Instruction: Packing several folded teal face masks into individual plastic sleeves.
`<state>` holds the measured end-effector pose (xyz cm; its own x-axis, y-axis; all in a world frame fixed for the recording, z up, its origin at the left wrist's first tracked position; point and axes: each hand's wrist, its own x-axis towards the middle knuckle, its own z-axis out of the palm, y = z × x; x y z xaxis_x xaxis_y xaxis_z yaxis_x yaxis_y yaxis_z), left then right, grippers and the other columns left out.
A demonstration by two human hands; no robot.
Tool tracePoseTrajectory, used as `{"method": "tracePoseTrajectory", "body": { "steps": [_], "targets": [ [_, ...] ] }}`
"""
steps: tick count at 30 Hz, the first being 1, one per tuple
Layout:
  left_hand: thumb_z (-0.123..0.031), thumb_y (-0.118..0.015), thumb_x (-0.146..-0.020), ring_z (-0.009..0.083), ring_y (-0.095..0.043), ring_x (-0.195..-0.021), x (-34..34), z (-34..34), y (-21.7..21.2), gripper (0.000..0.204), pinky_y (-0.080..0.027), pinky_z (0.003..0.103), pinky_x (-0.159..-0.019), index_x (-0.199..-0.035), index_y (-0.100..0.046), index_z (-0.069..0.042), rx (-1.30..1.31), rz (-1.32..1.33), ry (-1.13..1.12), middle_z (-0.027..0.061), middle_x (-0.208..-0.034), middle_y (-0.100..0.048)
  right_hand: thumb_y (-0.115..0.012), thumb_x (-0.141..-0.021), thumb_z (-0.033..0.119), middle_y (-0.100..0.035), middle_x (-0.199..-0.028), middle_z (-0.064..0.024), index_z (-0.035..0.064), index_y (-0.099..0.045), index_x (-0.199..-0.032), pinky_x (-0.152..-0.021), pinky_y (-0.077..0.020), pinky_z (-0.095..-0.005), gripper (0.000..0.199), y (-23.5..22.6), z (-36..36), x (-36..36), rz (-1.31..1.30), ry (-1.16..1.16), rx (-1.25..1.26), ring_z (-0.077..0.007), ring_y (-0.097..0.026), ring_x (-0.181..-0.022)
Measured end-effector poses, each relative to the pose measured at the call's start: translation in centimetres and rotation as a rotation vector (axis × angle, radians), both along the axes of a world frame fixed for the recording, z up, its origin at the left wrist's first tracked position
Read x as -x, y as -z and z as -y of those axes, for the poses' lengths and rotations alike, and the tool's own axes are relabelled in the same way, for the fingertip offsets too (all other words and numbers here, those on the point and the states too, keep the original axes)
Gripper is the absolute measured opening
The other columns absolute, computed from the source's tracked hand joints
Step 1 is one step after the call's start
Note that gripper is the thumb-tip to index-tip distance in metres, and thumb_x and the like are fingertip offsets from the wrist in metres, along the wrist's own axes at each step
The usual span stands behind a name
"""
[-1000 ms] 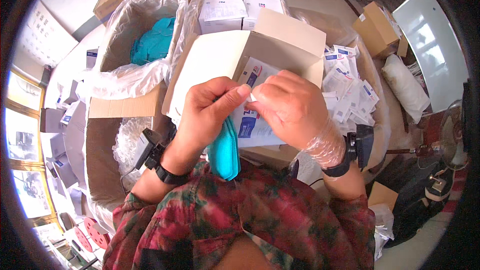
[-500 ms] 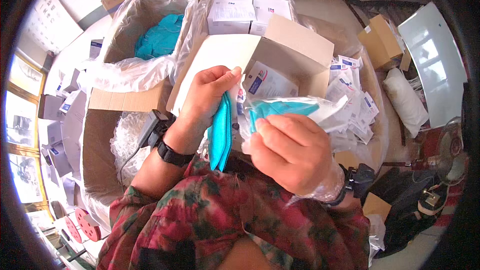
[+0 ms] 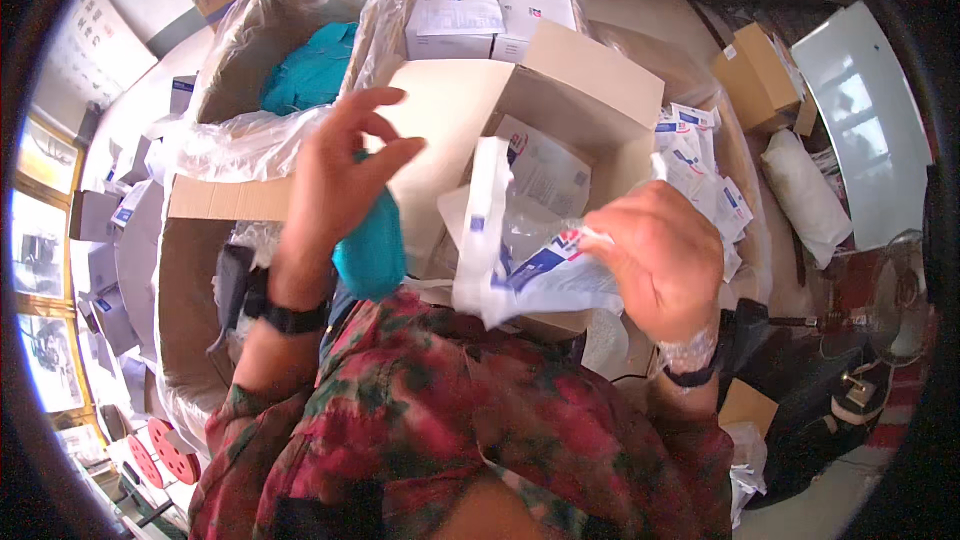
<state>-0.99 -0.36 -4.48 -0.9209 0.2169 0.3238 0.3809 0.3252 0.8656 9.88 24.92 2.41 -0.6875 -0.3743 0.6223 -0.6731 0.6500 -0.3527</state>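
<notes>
Teal fabric, folded into a soft bundle point(image 3: 372, 245), hangs from the left hand point(image 3: 335, 180); it seems pinched low in the palm while the fingers point(image 3: 385, 155) above spread wide apart, so how firmly it is gripped cannot be told. It looks light and limp, likely to droop unless gathered at its folded edge. The right hand point(image 3: 665, 260) closes its fingers on one clear plastic pouch point(image 3: 520, 250) with blue print, emptied and crumpled; thin, slippery film best pinched at a corner. Behind both sits one open cardboard box point(image 3: 560, 100) with at least one sealed pouch inside. Further back, one plastic-lined carton point(image 3: 270, 50) holds more teal cloth, and another holds two white boxes point(image 3: 490, 5).
</notes>
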Motion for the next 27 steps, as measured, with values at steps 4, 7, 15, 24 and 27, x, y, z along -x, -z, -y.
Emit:
{"method": "tracePoseTrajectory", "body": {
  "steps": [4, 7, 15, 24, 27],
  "targets": [
    [-0.002, -0.070, -0.075, 0.0145, -0.060, -0.076, -3.2, 0.1, -4.2, 0.020, -0.046, 0.026, -0.068, -0.095, -0.067, -0.003, 0.096, -0.083, 0.306, 0.0044, -0.081, -0.064, -0.072, -0.070, 0.004, -0.058, -0.072, -0.0082, 0.0050, -0.062, -0.083, -0.058, -0.0447, -0.0364, 0.016, 0.2, 0.4, 0.6, 0.030, 0.035, 0.041, -0.0273, -0.056, -0.066],
    [-0.004, -0.069, -0.075, 0.0265, -0.063, -0.084, -5.1, -2.2, -4.8, 0.020, -0.049, 0.036, -0.075, -0.095, -0.068, -0.001, 0.075, -0.061, 0.548, 0.0134, -0.087, -0.066, -0.072, -0.070, 0.004, -0.058, -0.072, -0.0081, 0.0049, -0.062, -0.084, -0.058, -0.0448, -0.0365, 0.017, 0.4, 1.1, 1.0, 0.025, -0.035, 0.050, -0.0272, -0.056, -0.066],
    [-0.011, -0.071, -0.072, 0.0305, -0.062, -0.080, -4.9, -2.4, -4.7, 0.026, -0.050, 0.037, -0.070, -0.096, -0.066, -0.003, 0.469, -0.085, 0.580, 0.0118, -0.095, -0.061, -0.068, -0.071, 0.006, -0.054, -0.073, -0.0078, 0.0059, -0.062, -0.086, -0.059, -0.0449, -0.0371, 0.017, 0.6, 0.6, 0.7, 0.050, -0.021, -0.015, -0.0261, -0.055, -0.068],
    [-0.013, -0.071, -0.064, 0.0342, -0.061, -0.084, -4.1, -2.2, -3.5, 0.034, -0.051, 0.038, -0.070, -0.095, -0.063, -0.001, 0.248, -0.098, 0.756, 0.0158, -0.106, -0.058, -0.061, -0.068, 0.017, -0.044, -0.071, -0.0014, 0.0111, -0.057, -0.082, -0.055, -0.0437, -0.0321, 0.015, 2.0, 3.1, 1.3, -0.239, -0.011, -0.190, -0.0193, -0.051, -0.066],
    [-0.009, -0.070, -0.063, 0.0331, -0.061, -0.089, -3.5, -1.4, -3.3, 0.032, -0.050, 0.036, -0.074, -0.092, -0.063, 0.004, 0.165, -0.034, 0.814, 0.0183, -0.111, -0.057, -0.060, -0.067, 0.017, -0.044, -0.070, -0.0014, 0.0112, -0.057, -0.083, -0.053, -0.0428, -0.0308, 0.017, 2.0, 3.5, 1.6, -0.339, 0.009, -0.229, -0.0184, -0.050, -0.066]
  ]
}}
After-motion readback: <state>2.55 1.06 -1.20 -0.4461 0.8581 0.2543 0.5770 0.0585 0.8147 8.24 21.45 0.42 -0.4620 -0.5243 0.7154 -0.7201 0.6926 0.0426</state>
